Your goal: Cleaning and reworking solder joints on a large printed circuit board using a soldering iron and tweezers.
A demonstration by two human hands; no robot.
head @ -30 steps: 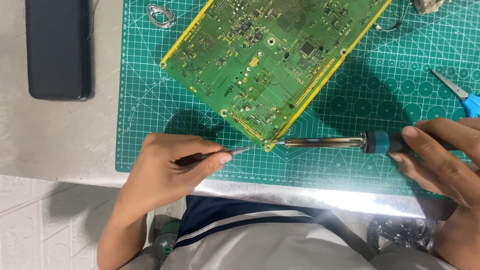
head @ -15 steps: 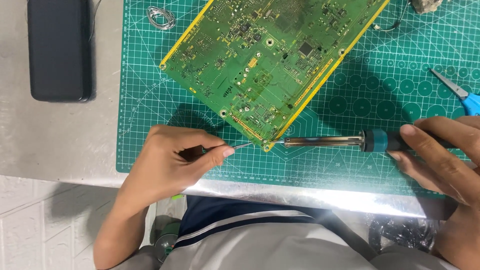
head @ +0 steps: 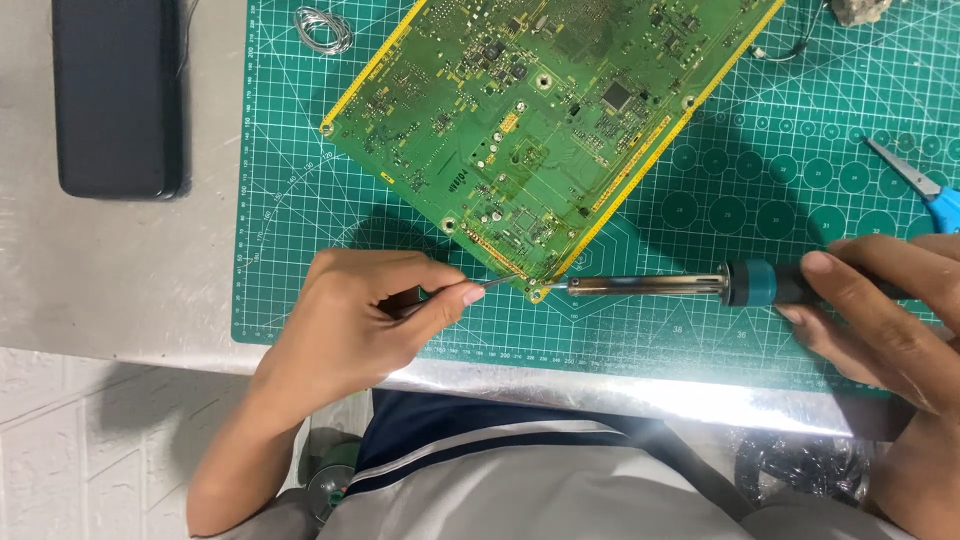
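A large green circuit board (head: pixel 545 120) with yellow edge strips lies tilted on a green cutting mat (head: pixel 700 330). My left hand (head: pixel 355 325) pinches a thin metal tool, likely tweezers (head: pixel 495 284), whose tip touches the board's near corner. My right hand (head: pixel 885 305) grips the dark handle of a soldering iron (head: pixel 655 286). The iron lies nearly level, and its tip meets the same corner from the right.
A black phone-like slab (head: pixel 118 95) lies face down at the left on the grey table. A coil of solder wire (head: pixel 323 28) sits at the mat's top left. Blue-handled scissors (head: pixel 915 182) lie at the right edge. The table's front edge (head: pixel 600 390) runs below the mat.
My left hand has slid slightly rightward, bringing the thin tool's tip up to the board's corner. The soldering iron has barely moved.
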